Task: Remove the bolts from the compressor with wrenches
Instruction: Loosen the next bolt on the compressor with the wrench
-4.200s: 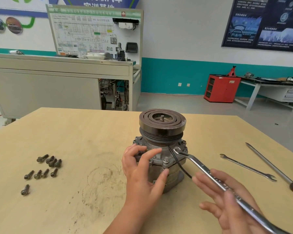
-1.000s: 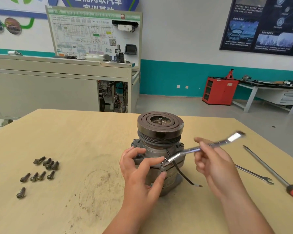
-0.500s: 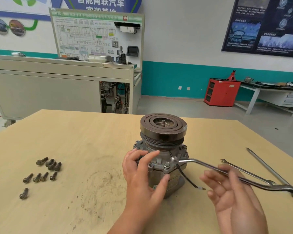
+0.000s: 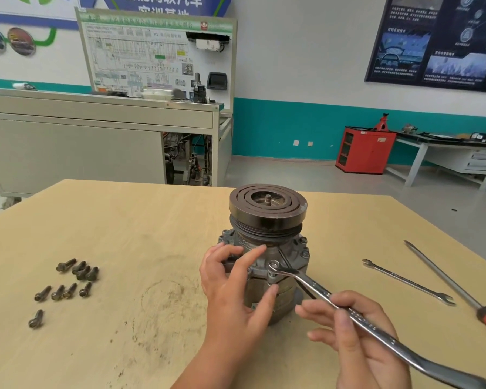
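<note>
Compressor (image 4: 267,237) stands upright, pulley up, near the middle of the wooden table (image 4: 152,220), straight in front of us. Our left hand (image 4: 233,299) grips its housing: thumb low against the body, fingers curled and slightly spread over the flange. Our right hand (image 4: 359,332) holds the ring wrench (image 4: 314,290) by the shaft, with the thumb pressing it down onto loosely spread fingers (a light hold, more guiding than hauling). The ring end sits over a flange bolt (image 4: 273,266) on the near side.

Progress: nine loose bolts (image 4: 68,284) lie scattered at the left of the table, well apart from the compressor, so we judge a good share of the job done. Left to do: the bolt under the ring, plus at least two more bolt heads (image 4: 305,254) showing on the flange's right rim. The far side is hidden, so we cannot give a full count. An open-end wrench (image 4: 407,282) and a screwdriver (image 4: 446,279) lie at the right, untouched.
</note>
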### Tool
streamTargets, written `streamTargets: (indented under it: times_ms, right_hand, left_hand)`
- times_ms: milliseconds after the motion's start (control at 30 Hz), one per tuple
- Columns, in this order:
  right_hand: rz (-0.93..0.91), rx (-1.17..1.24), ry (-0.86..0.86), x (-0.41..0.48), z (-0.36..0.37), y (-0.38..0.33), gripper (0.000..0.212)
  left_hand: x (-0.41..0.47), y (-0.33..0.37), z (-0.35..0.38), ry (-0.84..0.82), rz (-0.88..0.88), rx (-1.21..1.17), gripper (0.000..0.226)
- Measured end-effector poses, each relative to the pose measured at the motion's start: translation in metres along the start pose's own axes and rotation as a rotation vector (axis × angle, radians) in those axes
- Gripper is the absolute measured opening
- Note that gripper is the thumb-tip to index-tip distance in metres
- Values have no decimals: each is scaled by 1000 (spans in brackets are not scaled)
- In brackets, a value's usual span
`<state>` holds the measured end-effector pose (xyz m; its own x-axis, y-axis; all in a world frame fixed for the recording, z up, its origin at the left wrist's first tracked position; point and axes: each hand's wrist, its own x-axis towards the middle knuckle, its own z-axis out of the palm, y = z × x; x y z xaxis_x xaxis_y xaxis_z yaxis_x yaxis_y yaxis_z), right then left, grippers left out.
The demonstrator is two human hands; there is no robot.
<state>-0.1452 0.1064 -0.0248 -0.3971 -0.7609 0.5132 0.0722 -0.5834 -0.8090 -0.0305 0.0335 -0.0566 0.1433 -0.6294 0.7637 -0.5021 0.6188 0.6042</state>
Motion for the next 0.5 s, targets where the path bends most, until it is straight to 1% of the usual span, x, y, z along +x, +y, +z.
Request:
streamTargets:
  times_ms: [67, 133, 200, 233, 300, 333, 400, 433, 500]
  right_hand:
    - [-12, -52, -72, 3, -2, -5, 28]
    - [23, -69, -139, 12, -5, -12, 24]
    - [108, -2, -177, 31, -12, -17, 16]
    - [175, 51, -177, 45, -13, -16, 8]
    - [292, 55, -141, 78, -14, -2, 18]
    - [329, 16, -157, 94, -15, 7, 21]
    - [431, -36, -246, 119, -12, 23, 20]
    - [498, -11, -288, 128, -8, 30, 21]
    - [606, 98, -311, 138, -2, 36, 23]
  left_hand:
    - [0, 0, 0, -5, 16, 14, 39]
    - [0, 0, -1, -10, 13, 10, 34]
    - [0, -1, -1, -13, 3, -9, 31]
    - [-1, -1, -1, -13, -5, -19, 33]
    - [-1, -1, 1, -13, -20, -43, 33]
    - [-1, -2, 1, -12, -24, -55, 32]
    - [-2, -2, 2, -6, -23, -71, 28]
    - [-3, -3, 2, -5, -21, -74, 27]
    - [-3, -3, 2, -7, -23, -72, 27]
